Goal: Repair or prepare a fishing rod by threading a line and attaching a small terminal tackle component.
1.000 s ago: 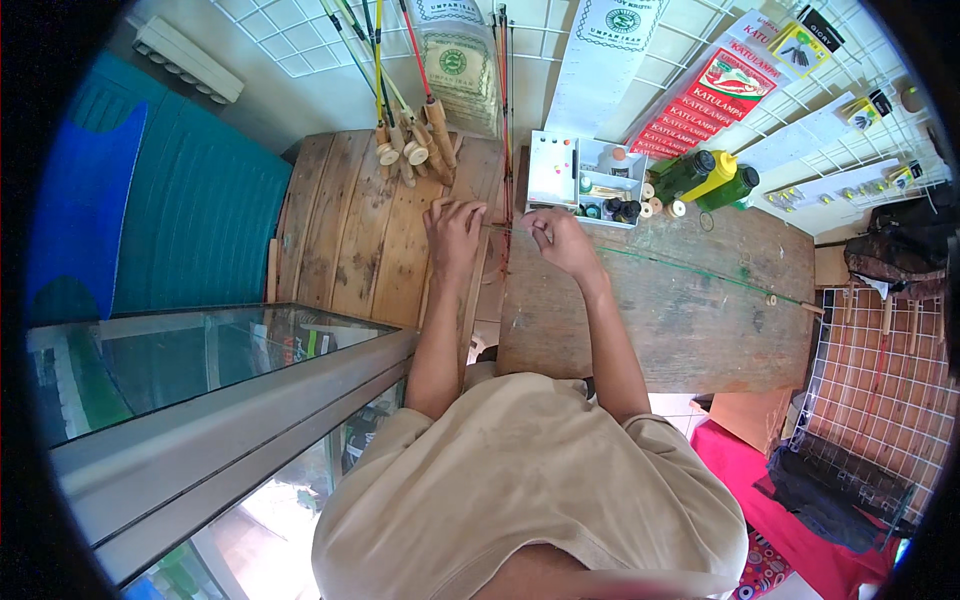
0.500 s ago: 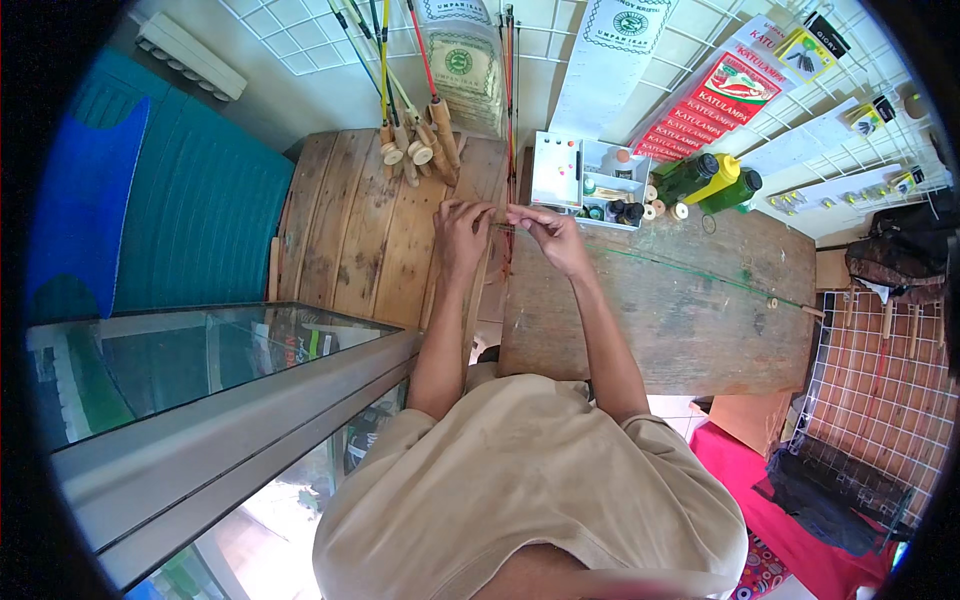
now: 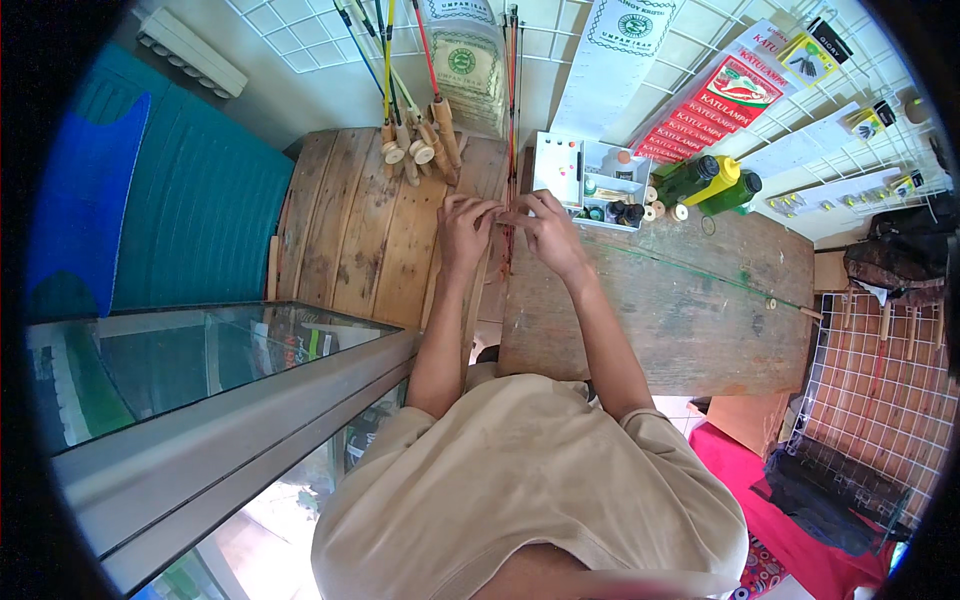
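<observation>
My left hand [image 3: 466, 228] is curled at the thin far end of a green rod [image 3: 680, 263], which slants right across the worn wooden table to a small handle [image 3: 810, 311]. My right hand [image 3: 545, 233] meets its fingertips, index raised and bent; whatever small piece lies between them is too fine to make out. Behind my hands stand several rods with cork and wooden handles [image 3: 420, 150], upright thin red rods [image 3: 512, 110] and a white compartment box [image 3: 555, 170] of small bottles and pieces.
Green and yellow bottles [image 3: 720, 185] and wooden spools [image 3: 678, 211] stand at the back. A wire grid [image 3: 860, 380] is at right, a glass case [image 3: 200, 370] at lower left, a teal panel [image 3: 200, 190] at left. Packets [image 3: 730, 100] hang on the wall.
Both hands have shifted slightly: the left to the right, nearer the right hand, whose fingers have changed their bend, the index now lifted higher over the left fingertips.
</observation>
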The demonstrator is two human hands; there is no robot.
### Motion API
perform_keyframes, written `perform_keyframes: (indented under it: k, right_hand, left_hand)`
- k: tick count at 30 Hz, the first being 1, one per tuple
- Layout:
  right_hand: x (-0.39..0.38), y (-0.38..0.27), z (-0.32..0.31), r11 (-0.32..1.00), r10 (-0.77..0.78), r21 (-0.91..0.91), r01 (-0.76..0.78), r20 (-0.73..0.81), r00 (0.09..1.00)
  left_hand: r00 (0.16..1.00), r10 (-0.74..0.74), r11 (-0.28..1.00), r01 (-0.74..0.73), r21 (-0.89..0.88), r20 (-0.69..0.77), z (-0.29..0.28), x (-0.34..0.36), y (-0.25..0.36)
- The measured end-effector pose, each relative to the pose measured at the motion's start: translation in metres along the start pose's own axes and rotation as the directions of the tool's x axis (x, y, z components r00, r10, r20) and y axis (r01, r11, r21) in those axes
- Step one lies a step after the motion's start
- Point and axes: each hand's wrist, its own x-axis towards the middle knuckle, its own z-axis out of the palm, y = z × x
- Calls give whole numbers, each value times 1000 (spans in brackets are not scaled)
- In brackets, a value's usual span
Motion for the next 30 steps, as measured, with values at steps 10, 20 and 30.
perform_keyframes:
  k: [10,20,30]
  right_hand:
    - [0,17,12,989,-58,-127,75,134,989]
    - [8,-1,10,955,93,290,-64,-89,992]
    - [11,-3,18,667,345,664,-337,126,930]
  left_hand:
    - [1000,-26,998,26,-60,-1,-2,3,-4]
    - [1000,-23,999,23,23,21,0,-2,-17]
    - [996,-48,993,56,101,-81,0,-8,-29]
